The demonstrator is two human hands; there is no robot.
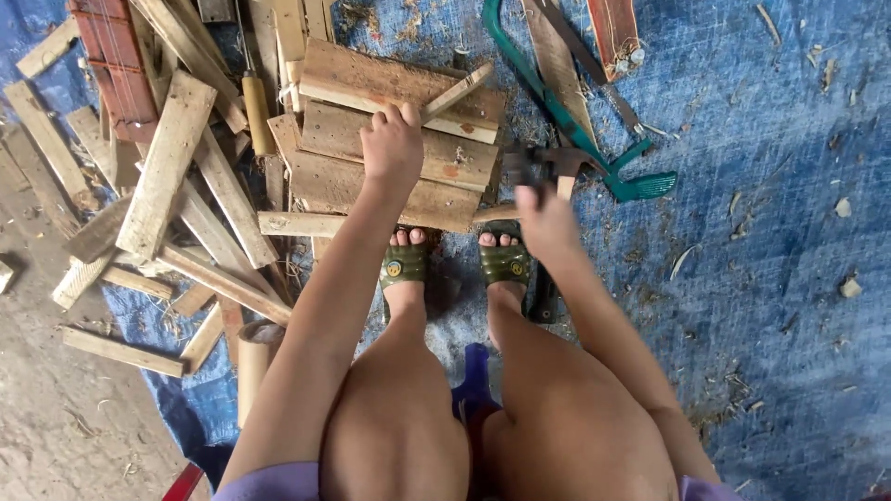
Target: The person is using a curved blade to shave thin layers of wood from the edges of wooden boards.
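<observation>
Left hand [392, 144] pinching a thin stick [455, 93], pressing it on stacked boards [390, 158] just ahead of the sandals [406, 264]. Right hand [546, 218] wrapped tight round a hammer [543, 167], blurred, raised beside the stack. Likely risks: struck fingers, so close to the stick; stick skidding off loose boards; toes under a slipped blow. Round yellow badges on both green sandals; no packages or signs otherwise.

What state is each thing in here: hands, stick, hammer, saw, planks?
left hand: closed on a thin wooden stick, pressing it on the stacked planks
right hand: gripping a hammer, raised and blurred
green saw: lying flat on the blue tarp, untouched
loose planks: piled in disorder
</observation>
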